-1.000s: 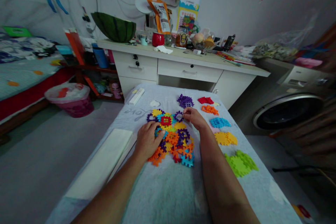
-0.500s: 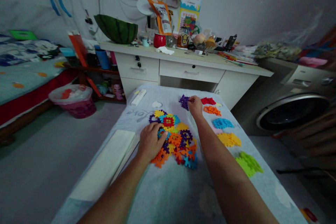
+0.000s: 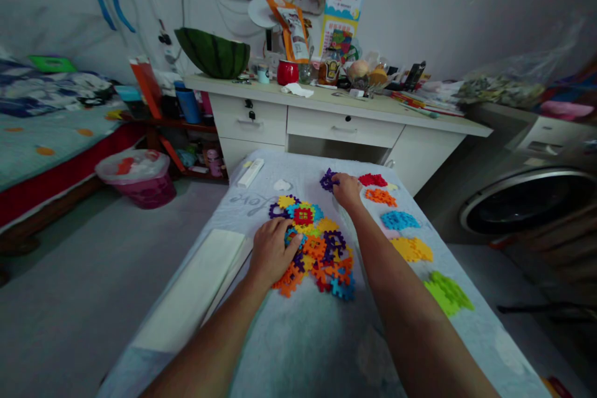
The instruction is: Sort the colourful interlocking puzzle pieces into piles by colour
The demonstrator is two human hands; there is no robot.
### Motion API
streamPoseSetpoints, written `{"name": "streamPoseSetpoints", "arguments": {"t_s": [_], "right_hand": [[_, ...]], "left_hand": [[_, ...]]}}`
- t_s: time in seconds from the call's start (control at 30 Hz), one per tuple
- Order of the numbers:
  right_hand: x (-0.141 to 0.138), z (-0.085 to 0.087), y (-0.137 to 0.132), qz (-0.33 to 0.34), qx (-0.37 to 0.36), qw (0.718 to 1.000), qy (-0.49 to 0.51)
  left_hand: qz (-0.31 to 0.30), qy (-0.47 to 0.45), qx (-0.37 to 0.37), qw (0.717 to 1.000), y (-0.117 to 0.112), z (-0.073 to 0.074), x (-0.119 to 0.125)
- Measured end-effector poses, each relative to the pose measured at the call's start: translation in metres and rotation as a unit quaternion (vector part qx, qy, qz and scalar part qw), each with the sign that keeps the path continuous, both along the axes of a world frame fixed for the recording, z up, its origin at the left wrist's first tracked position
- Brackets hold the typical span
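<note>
Left hand (image 3: pixel 273 253) lies flat, fingers spread and loose, pressing on the left side of the joined puzzle cluster (image 3: pixel 321 245) (mixed orange, purple, yellow, blue, with a red window piece near its top), which sits mid-surface on the pale cloth (image 3: pixel 298 336). Right hand (image 3: pixel 347 189) is out past the cluster, fingertips curled at the purple pile (image 3: pixel 327 180) and covering its right edge; cannot tell if it grips a piece or only touches. The right forearm runs along the cluster's right edge, between it and the sorted colour piles: red pile (image 3: pixel 372 180), orange pile (image 3: pixel 381 197), blue pile (image 3: pixel 400 220), yellow pile (image 3: pixel 411 249), green pile (image 3: pixel 446 293), in a row near the right rim. Left of the cluster: long white board (image 3: pixel 196 286), small white box (image 3: pixel 250 172), white scrap (image 3: pixel 282 185). Behind stands a cluttered second surface with drawers (image 3: pixel 342 127), bearing a watermelon half (image 3: pixel 213 53) and a red mug (image 3: pixel 286 72). Washing machine (image 3: pixel 522 199) to the right, pink bin (image 3: pixel 137 177) and bed (image 3: pixel 41 137) to the left.
</note>
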State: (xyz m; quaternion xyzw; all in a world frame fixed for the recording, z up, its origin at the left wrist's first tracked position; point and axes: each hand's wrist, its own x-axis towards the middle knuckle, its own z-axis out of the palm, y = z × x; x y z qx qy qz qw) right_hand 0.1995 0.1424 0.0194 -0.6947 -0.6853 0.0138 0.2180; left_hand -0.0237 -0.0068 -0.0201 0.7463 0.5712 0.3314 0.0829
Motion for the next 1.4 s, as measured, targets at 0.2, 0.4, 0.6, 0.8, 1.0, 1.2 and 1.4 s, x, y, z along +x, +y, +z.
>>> {"name": "streamPoseSetpoints", "arguments": {"t_s": [0.2, 0.4, 0.6, 0.8, 1.0, 1.2, 1.4], "right_hand": [[0.012, 0.027, -0.041, 0.129, -0.080, 0.985, 0.085], [0.013, 0.031, -0.076, 0.219, -0.265, 0.939, -0.011], [0.009, 0.030, -0.087, 0.185, -0.298, 0.933, -0.081], [0.005, 0.029, -0.086, 0.198, -0.320, 0.918, -0.123], [0.022, 0.026, -0.079, 0.204, -0.254, 0.945, -0.015], [0.031, 0.016, -0.071, 0.102, -0.123, 0.949, 0.272], [0.033, -0.012, -0.052, -0.054, 0.020, 0.937, 0.344]], "left_hand": [[-0.003, -0.001, 0.008, 1.000, -0.001, 0.000, 0.001], [-0.007, 0.005, 0.019, 1.000, -0.001, -0.002, 0.001], [-0.009, 0.006, 0.020, 1.000, -0.001, -0.002, 0.000], [-0.006, 0.003, 0.014, 1.000, -0.001, -0.005, -0.002], [-0.019, -0.011, 0.014, 1.000, -0.003, -0.005, -0.004], [-0.028, -0.023, 0.013, 0.999, -0.004, -0.003, -0.003], [-0.022, -0.029, 0.010, 0.999, -0.005, -0.001, -0.003]]}}
